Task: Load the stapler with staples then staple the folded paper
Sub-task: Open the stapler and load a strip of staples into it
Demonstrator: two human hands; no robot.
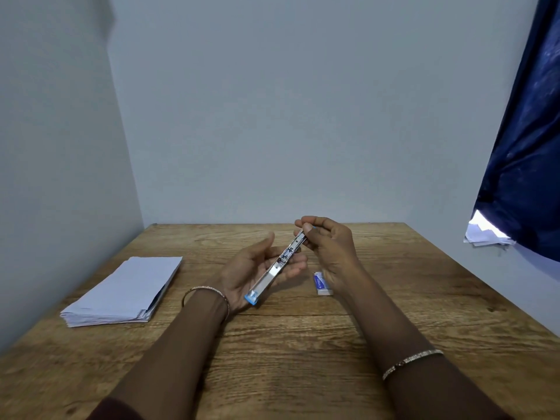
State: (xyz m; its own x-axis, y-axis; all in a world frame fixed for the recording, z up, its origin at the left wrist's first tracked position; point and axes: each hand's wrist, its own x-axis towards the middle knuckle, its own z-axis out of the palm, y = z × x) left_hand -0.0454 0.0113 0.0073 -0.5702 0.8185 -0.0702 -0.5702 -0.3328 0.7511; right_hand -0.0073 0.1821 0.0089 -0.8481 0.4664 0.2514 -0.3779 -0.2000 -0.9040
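Observation:
A slim metal stapler [274, 269] with blue ends lies swung open lengthwise across my left hand [257, 268], which is palm up with relaxed fingers under it. My right hand [325, 247] pinches the stapler's far end between thumb and fingertips, just above the table. A small white and blue staple box [321, 283] lies on the wooden table [303, 344], right below my right hand. A stack of folded white paper [127, 291] sits at the left side of the table, apart from both hands.
Grey walls close in the table at the back and left. A dark blue curtain [527, 131] hangs at the right with some white sheets [485, 234] beneath its lower corner. Bare wood stretches in front of my arms.

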